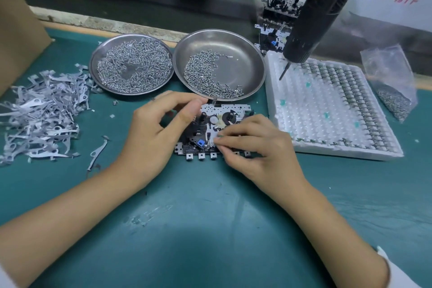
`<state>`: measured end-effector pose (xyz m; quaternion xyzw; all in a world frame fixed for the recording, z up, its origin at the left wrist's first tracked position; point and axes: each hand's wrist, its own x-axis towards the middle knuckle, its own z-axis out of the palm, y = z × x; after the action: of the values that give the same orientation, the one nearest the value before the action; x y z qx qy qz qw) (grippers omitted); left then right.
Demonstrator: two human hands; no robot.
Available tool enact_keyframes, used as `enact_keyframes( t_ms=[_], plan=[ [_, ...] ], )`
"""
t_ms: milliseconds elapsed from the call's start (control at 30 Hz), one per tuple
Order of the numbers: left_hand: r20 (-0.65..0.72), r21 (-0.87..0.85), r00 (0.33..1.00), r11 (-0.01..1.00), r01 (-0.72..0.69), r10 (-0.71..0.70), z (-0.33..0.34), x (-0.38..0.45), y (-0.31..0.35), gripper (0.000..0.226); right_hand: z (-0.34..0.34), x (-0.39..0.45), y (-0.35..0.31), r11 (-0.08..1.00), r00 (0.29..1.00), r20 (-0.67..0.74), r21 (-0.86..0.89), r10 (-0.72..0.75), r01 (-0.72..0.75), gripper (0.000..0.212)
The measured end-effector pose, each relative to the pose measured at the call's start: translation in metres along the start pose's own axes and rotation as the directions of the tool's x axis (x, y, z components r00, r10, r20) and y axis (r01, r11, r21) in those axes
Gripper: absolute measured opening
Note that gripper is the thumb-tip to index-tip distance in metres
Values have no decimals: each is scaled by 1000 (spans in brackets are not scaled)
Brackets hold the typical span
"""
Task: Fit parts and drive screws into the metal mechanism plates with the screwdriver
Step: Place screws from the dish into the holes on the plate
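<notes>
Green surface (210, 217) nearest me; on it the mechanism plate (224, 110), my left hand (149, 138) steadying its upper edge with curled fingers, right hand (254, 147) pinching a small part into it. I judge fitting underway; next needs the hanging screwdriver (311, 21) and a screw from the dish (245, 65) beyond

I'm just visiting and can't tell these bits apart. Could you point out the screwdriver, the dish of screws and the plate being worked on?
screwdriver (313, 16): head view, on its black hanging body.
dish of screws (243, 63): head view, on its bare inner wall.
metal mechanism plate (230, 108): head view, on its exposed far edge.
</notes>
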<state>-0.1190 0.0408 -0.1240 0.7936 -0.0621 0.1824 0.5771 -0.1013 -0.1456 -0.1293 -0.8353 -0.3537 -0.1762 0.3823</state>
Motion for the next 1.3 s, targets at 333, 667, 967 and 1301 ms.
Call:
enact_keyframes(
  t_ms=[333,667,967,1301],
  plan=[
    [17,158,992,979,-128,127,2,-3,7,13,3,-1,8,981,988,42,-118,-148,152,7],
    [366,401,904,839,-368,221,2,-8,1,38,0,-2,4,1000,996,83,27,-18,16,16],
    [330,367,926,878,-306,184,3,-7,-2,38,-3,-2,0,987,991,85,112,108,-117,19],
    [316,317,935,912,-261,158,5,-5,-2,24,-18,8,-11,980,887,-420,140,190,-144,16]
  ],
)
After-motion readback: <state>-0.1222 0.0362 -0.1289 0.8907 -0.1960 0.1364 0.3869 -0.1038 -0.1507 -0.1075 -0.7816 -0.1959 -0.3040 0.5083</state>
